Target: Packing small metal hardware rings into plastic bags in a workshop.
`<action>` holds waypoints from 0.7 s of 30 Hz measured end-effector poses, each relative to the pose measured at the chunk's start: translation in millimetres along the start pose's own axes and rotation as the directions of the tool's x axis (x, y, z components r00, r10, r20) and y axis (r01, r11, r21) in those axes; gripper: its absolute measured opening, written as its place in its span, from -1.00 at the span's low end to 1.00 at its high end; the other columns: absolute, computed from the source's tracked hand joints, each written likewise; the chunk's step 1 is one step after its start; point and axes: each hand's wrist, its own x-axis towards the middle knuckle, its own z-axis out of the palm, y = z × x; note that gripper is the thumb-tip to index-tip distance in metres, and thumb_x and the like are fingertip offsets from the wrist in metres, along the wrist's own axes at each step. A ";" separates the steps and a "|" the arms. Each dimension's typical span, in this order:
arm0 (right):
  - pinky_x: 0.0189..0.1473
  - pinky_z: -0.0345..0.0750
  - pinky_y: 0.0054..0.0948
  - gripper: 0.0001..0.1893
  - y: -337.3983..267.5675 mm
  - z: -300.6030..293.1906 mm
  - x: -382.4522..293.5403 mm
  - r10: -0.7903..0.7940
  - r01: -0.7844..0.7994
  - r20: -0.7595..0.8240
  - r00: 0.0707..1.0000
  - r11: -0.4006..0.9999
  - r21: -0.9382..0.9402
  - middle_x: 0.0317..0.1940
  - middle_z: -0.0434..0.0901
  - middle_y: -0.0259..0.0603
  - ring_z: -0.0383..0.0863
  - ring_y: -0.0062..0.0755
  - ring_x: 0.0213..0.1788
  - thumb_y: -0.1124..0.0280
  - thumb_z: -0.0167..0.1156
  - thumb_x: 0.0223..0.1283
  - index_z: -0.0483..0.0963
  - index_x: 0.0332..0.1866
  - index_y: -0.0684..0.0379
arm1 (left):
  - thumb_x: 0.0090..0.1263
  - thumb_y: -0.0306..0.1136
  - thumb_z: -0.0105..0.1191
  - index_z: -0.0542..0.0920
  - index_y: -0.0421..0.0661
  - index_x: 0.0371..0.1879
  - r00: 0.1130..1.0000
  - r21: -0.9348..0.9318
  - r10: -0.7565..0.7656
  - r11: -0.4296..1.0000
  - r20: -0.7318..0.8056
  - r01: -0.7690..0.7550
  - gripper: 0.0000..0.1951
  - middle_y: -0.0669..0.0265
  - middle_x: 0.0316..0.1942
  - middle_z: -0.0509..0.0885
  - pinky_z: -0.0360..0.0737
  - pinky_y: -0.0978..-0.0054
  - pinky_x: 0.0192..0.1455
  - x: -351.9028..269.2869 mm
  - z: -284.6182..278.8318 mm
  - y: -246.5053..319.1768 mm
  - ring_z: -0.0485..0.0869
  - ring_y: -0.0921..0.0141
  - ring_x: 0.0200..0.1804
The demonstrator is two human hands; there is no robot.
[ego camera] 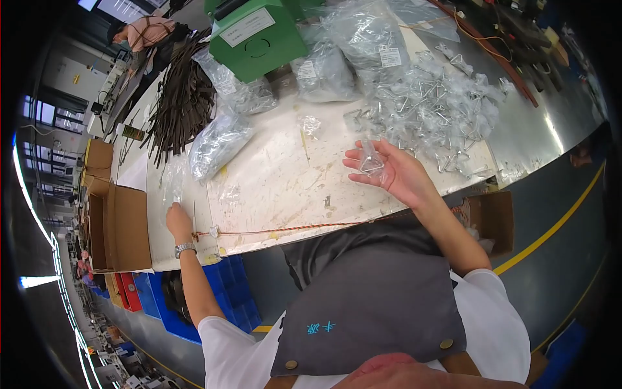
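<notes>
Palm up over the white table, my right hand (396,172) has a small clear plastic bag (371,163) with a triangular metal ring lying across its fingers. Its fingers are spread beneath the bag. My left hand (179,221), with a metal watch at the wrist, touches the lower end of some flat clear plastic bags (174,182) at the left; whether it pinches them is unclear. Many bagged metal rings (432,102) lie heaped beyond my right hand. A small crumpled bag (310,125) rests near the table's middle.
A green machine (257,44) stands at the back among filled plastic bags (323,73). Dark straps (182,97) and a cardboard box (129,226) are at left. An orange cord (301,226) runs along the front edge of the table (272,194). A co-worker (146,36) bends over farther off.
</notes>
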 end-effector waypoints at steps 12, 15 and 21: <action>-0.22 0.49 -0.50 -0.76 51.8 11.2 4.2 0.335 -0.324 0.016 0.942 0.922 -0.210 -0.38 0.39 -0.56 0.32 -0.76 -0.45 0.36 0.35 0.58 0.55 0.21 0.11 | 0.72 -0.46 0.08 0.70 -0.36 0.14 0.981 -0.961 -0.187 -0.260 -0.050 -0.099 -0.76 0.06 -0.06 0.88 0.78 0.42 -0.22 16.4 -197.1 116.2 0.86 0.32 -0.24; -0.21 0.48 -0.51 -0.57 71.2 49.8 20.1 0.445 -0.412 0.140 0.884 0.886 -0.214 -0.40 0.34 -0.58 0.31 -0.77 -0.45 0.31 0.33 0.62 0.49 0.44 0.22 | 0.76 -0.33 0.10 0.70 -0.29 0.15 0.999 -0.900 -0.024 -0.435 -0.029 -0.036 -0.73 0.11 -0.06 0.87 0.75 0.44 -0.17 -27.5 -213.3 199.1 0.85 0.32 -0.21; -0.27 0.37 -0.55 -0.48 72.0 91.2 39.0 0.277 -0.236 0.086 0.957 0.917 -0.323 -0.42 0.30 -0.57 0.27 -0.77 -0.47 0.20 0.35 0.61 0.48 0.45 0.31 | 0.76 -0.27 0.12 0.67 -0.27 0.16 0.940 -0.668 0.268 -0.662 0.212 0.340 -0.71 0.05 -0.04 0.86 0.77 0.40 -0.14 -81.5 -165.9 287.7 0.87 0.28 -0.17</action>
